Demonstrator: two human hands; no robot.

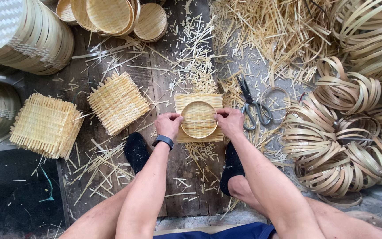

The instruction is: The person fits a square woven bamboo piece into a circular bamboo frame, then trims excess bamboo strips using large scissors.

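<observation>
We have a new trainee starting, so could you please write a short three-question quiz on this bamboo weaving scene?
1. True or false: both hands grip the round hoop pressed on the square woven mat.
2. Which lies just right of the right hand? A) scissors B) a hammer C) a knife
3. Fill in: the black watch sits on the ___ wrist.

Key
1. True: the left hand holds the hoop's left edge, the right hand its right edge.
2. A, the scissors, lying among bamboo offcuts.
3. Left.
</observation>
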